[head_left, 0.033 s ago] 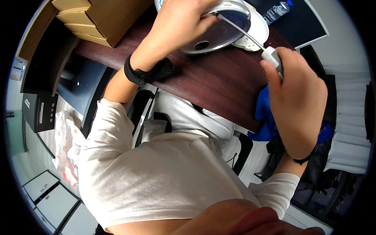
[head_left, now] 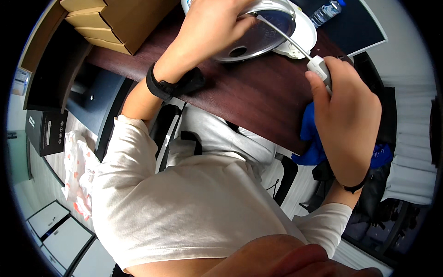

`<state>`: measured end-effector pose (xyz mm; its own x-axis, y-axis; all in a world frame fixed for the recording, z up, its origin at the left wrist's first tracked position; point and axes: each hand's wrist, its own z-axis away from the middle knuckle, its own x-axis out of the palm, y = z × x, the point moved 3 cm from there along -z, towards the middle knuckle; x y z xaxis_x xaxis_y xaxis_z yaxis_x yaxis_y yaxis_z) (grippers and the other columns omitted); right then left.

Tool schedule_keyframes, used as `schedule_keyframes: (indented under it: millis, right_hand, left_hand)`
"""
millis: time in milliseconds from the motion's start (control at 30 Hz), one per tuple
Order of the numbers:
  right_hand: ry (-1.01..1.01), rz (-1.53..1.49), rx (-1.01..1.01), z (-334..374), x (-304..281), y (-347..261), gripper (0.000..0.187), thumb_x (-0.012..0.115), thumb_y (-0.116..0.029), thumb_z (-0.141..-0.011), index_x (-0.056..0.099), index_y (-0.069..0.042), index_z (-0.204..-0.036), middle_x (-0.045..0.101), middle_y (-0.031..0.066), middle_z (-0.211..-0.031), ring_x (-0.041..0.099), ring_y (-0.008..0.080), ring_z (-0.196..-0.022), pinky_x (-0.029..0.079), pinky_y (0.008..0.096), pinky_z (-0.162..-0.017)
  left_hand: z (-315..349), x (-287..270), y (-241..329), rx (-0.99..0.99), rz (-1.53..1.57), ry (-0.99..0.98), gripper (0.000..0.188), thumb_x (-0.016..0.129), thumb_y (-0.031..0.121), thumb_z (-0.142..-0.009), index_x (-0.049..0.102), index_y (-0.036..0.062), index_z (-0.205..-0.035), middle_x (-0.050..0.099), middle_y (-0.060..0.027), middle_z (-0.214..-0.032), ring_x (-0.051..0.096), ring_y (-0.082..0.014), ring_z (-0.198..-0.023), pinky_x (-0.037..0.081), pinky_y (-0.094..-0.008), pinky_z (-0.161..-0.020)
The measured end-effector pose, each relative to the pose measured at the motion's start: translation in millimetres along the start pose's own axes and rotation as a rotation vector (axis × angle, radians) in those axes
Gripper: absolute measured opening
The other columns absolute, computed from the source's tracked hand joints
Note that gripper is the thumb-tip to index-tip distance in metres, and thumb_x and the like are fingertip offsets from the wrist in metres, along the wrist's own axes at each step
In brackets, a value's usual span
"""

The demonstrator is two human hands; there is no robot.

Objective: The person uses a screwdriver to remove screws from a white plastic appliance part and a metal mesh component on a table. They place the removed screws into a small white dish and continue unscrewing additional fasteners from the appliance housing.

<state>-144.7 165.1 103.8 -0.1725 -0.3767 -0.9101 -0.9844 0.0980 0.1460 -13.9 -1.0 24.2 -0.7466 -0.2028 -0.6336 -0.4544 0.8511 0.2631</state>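
Note:
Held in my right hand [head_left: 348,122] is a screwdriver [head_left: 318,69] with a pale grey handle. Its long metal shaft slants up and left toward a round white appliance part [head_left: 272,7] that has a dark, shiny metal disc [head_left: 270,32] with an oval hole. My left hand [head_left: 217,21] is at the disc's upper left, its thumb and a finger closed close to the screwdriver's tip. Whatever they pinch there is hidden, and the hand's top is cut off by the picture's edge. Behind the disc, on its right, lies a white plastic piece [head_left: 304,34].
Cardboard boxes [head_left: 124,23] are stacked at the back left of the dark reddish table [head_left: 240,97]. A clear bottle with a blue cap [head_left: 326,14] lies at the back right. Blue cloth [head_left: 310,131] hangs by the table's right corner. A black box [head_left: 46,131] stands at the left.
My right hand and the screwdriver handle have shifted very slightly left. My left hand stays in place.

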Motion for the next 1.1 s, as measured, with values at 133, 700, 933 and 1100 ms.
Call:
schedule_keyframes:
  millis: [133, 700, 933, 1100]
  right_hand:
    - [0.08, -0.203, -0.013, 10.0, 27.0, 13.7, 0.022, 0.067, -0.024, -0.089, 0.065, -0.002, -0.095, 0.066, 0.0155, -0.085, 0.065, 0.0343, -0.072, 0.05, 0.0379, -0.061]
    - [-0.913, -2.558, 0.643, 46.8, 121.1, -8.6, 0.049, 0.039, -0.045, -0.104, 0.052, -0.002, -0.122, 0.05, 0.0027, -0.08, 0.034, 0.0061, -0.045, 0.025, 0.0196, -0.036]
    - [-0.999, -3.019, 0.423, 48.7, 130.6, -23.2, 0.053, 0.032, -0.046, -0.105, 0.052, 0.0, -0.123, 0.052, 0.006, -0.076, 0.034, 0.0076, -0.039, 0.027, 0.0213, -0.032]
    - [-0.98, -2.944, 0.42, 48.1, 129.2, -19.0, 0.057, 0.028, -0.047, -0.105, 0.051, 0.001, -0.124, 0.054, 0.0067, -0.072, 0.036, 0.0081, -0.037, 0.028, 0.0226, -0.031]
  left_hand:
    - [-2.4, 2.2, 4.6, 0.025, -0.01, 0.051, 0.056, 0.067, 0.01, -0.079, 0.054, 0.008, -0.133, 0.053, -0.0241, -0.134, 0.044, -0.0526, -0.125, 0.036, -0.0548, -0.106]
    - [-2.6, 3.0, 9.2, 0.02, -0.041, 0.067, 0.055, 0.067, 0.006, -0.077, 0.055, 0.0068, -0.131, 0.054, -0.0245, -0.132, 0.046, -0.0514, -0.122, 0.037, -0.0548, -0.104]
    - [-3.3, 2.4, 10.0, 0.026, -0.04, 0.071, 0.055, 0.067, 0.007, -0.077, 0.056, 0.0071, -0.131, 0.055, -0.0244, -0.132, 0.046, -0.0503, -0.122, 0.038, -0.0542, -0.103]
    - [-1.2, 0.9, 9.2, 0.024, -0.03, 0.071, 0.055, 0.068, 0.008, -0.077, 0.056, 0.0076, -0.131, 0.054, -0.0244, -0.133, 0.046, -0.0506, -0.123, 0.038, -0.0535, -0.104]
